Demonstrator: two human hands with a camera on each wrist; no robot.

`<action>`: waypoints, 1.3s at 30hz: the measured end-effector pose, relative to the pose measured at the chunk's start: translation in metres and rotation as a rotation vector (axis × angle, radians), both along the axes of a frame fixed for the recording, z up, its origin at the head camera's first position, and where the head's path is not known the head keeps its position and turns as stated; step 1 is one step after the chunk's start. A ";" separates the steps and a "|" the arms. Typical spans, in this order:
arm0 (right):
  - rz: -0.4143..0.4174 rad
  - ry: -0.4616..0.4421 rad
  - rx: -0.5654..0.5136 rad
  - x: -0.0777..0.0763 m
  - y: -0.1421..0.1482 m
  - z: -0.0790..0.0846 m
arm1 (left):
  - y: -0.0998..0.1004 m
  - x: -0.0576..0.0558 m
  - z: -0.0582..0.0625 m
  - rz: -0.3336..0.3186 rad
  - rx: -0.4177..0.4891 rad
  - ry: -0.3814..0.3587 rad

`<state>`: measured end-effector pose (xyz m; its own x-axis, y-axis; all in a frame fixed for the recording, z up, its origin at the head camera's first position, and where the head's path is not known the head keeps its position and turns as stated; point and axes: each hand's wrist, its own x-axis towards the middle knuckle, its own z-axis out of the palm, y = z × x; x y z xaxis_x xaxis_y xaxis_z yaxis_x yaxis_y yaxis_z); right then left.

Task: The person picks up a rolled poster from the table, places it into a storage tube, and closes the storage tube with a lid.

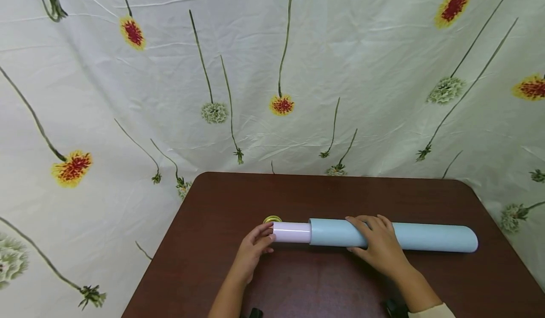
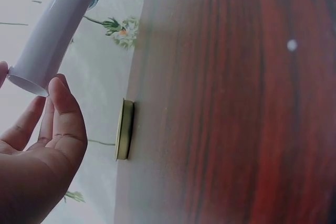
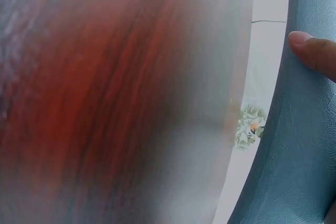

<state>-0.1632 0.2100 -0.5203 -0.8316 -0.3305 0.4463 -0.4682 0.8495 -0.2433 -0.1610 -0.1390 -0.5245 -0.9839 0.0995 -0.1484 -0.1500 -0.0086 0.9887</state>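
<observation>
A long light blue tube (image 1: 434, 237) lies crosswise over the table, with a narrower pale lilac inner tube (image 1: 292, 232) sticking out of its left end. My left hand (image 1: 252, 251) pinches the free end of the inner tube at its rim; the left wrist view shows fingertips (image 2: 59, 88) on one side of the rim and another digit on the opposite side. My right hand (image 1: 380, 243) grips the blue tube near its middle from above, with a fingertip (image 3: 302, 38) against its wrinkled surface. Behind the left fingers is a round gold lid (image 1: 272, 219), flat on the table.
The dark brown wooden table (image 1: 204, 270) has rounded far corners. A white cloth (image 1: 255, 48) printed with flowers hangs beyond it. Small dark objects (image 1: 256, 313) show by both wrists at the bottom edge of the head view.
</observation>
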 end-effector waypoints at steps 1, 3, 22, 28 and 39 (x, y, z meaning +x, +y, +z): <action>-0.001 0.002 0.001 0.000 0.000 0.000 | 0.000 0.000 0.000 -0.003 -0.002 -0.001; 0.001 0.002 0.001 0.000 -0.001 0.001 | 0.001 0.000 -0.001 -0.009 -0.005 0.000; 0.015 -0.004 -0.009 -0.002 -0.007 0.000 | 0.009 0.000 0.000 -0.039 0.027 0.005; 0.017 -0.002 -0.010 -0.003 -0.008 -0.001 | 0.009 0.001 -0.001 -0.058 0.020 0.008; 0.019 -0.023 -0.015 -0.001 -0.011 0.001 | 0.012 0.001 -0.003 -0.070 0.030 -0.005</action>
